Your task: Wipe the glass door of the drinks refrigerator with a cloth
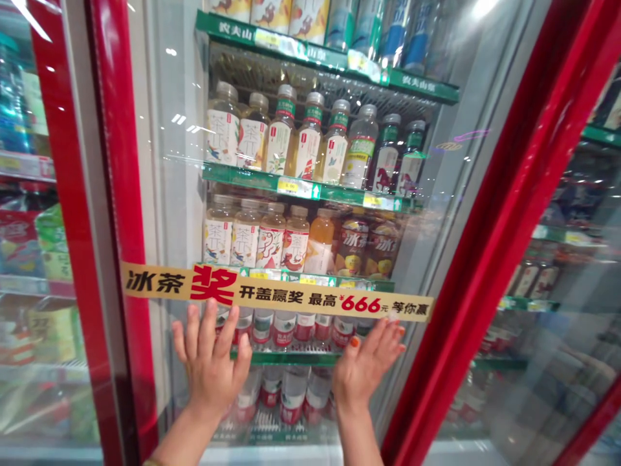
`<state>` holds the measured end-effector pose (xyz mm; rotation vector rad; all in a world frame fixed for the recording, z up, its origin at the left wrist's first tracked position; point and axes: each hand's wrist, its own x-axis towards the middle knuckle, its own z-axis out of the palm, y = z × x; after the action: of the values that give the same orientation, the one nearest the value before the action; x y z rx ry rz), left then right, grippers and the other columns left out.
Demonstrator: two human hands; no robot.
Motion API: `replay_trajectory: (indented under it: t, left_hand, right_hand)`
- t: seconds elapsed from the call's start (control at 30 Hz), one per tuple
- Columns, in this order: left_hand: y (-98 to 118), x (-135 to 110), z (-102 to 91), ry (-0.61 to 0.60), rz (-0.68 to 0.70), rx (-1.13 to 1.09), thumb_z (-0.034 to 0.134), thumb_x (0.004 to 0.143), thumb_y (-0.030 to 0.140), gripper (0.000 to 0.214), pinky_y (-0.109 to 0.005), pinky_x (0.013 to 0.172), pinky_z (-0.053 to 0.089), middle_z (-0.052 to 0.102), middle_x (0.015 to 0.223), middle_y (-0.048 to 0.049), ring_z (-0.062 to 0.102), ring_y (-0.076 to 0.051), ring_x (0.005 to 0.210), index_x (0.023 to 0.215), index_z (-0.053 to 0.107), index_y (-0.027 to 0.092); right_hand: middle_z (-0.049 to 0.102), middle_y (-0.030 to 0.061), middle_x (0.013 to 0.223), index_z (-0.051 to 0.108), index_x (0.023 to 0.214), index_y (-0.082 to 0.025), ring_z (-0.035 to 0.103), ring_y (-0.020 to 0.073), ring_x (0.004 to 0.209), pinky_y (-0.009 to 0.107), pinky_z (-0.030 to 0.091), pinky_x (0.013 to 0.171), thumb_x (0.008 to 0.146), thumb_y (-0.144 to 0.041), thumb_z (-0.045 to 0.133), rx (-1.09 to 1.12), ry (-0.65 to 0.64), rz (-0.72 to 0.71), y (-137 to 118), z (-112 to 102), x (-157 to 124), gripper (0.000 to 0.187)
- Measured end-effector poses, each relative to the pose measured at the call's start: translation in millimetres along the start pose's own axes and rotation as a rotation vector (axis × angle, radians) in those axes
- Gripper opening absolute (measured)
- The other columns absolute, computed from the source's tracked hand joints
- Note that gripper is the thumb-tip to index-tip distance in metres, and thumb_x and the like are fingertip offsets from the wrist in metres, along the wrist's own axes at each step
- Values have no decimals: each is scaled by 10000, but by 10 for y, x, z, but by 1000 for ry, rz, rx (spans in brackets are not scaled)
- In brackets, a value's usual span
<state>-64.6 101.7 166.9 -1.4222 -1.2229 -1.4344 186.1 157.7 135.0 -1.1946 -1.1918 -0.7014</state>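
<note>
A long tan sticker strip [272, 294] with black and red Chinese print and "666" runs across the glass door [179, 162] of a drinks cooler. Below its left part, my left hand [208, 362] is held up with the fingers spread and the tips near the strip's lower edge. Under its right end is my right hand [361, 369], fingers stretched out and fingertips by the edge; orange nail polish shows. Neither hand grips anything. Whether the palms press on the glass, I cannot tell for sure. Bottled water [284, 329] behind the glass is partly covered by the strip and hands.
Red door frames [490, 259] stand on both sides. Inside, green-edged shelves [310, 184] carry tea bottles [308, 139] and more bottles [295, 236] below. Neighbouring coolers with packs [53, 246] and bottles appear at the left and right. Reflections lie on the glass.
</note>
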Motion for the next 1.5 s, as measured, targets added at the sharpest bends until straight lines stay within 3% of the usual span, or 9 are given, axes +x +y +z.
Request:
replay_trajectory:
  t: [0.17,0.43,0.6,0.7,0.9,1.07,1.17,1.37,1.5]
  left_hand:
    - [271,103,87,-77,179,-64,659,1002,369,752,-622,1426,-4,227,1838,32,140,-289,1740,1694,368,412]
    - [355,121,223,-73,225,20,682,992,418,774,-648,1416,-39,215,1833,40,76,-281,1748,1696,361,399]
    - [346,117,212,-67,228,23,680,990,420,778,-642,1419,-24,225,1826,40,85,-269,1747,1697,357,398]
    - [351,117,215,-69,223,37,690,981,420,790,-637,1422,-20,225,1826,49,90,-267,1746,1696,354,411]
    - [370,109,235,-56,215,46,688,980,410,801,-626,1426,-24,197,1836,60,74,-258,1748,1702,340,408]
    - [364,109,229,-59,222,33,682,987,404,780,-620,1426,-24,206,1836,47,83,-262,1747,1697,360,390]
    - [361,107,226,-63,219,33,685,987,418,776,-621,1427,-23,212,1835,49,90,-263,1747,1694,365,397]
    - [377,96,244,-45,204,33,693,975,410,788,-636,1426,-4,224,1829,56,104,-265,1745,1692,365,408]
    - [381,106,238,-52,206,30,674,993,417,772,-614,1429,-18,212,1834,61,91,-251,1747,1696,355,406]
  right_hand:
    - [366,136,1795,236,1764,-189,145,316,1732,642,109,1401,1046,-309,521,22,-142,-484,-155,-19,-528,782]
    - [100,247,1844,67,1780,-183,38,453,1724,926,165,1226,1131,-417,304,-8,-3,122,367,-72,-54,729]
    - [326,208,1798,206,1765,-145,109,375,1732,751,161,1347,1090,-386,411,32,-119,-276,-216,-5,-511,746]
    - [423,135,1766,265,1759,-208,162,329,1728,666,127,1391,1043,-315,506,38,-129,-461,-2,-63,-633,762]
    - [133,211,1846,114,1781,-207,72,450,1724,903,170,1242,1115,-332,284,44,55,241,350,-71,-53,699]
    - [369,181,1785,222,1765,-165,161,381,1723,738,160,1359,1057,-320,447,86,-82,-238,-266,-1,-357,759]
    - [447,111,1755,287,1752,-197,211,303,1718,606,100,1411,1024,-295,504,84,-117,-483,-108,-52,-588,766]
    - [122,242,1836,88,1780,-179,42,465,1720,935,125,1225,1118,-350,289,-17,50,210,464,-65,-102,712]
    - [203,251,1819,144,1762,-76,111,424,1720,814,230,1306,1091,-353,357,-19,-40,-105,-71,-31,-219,756]
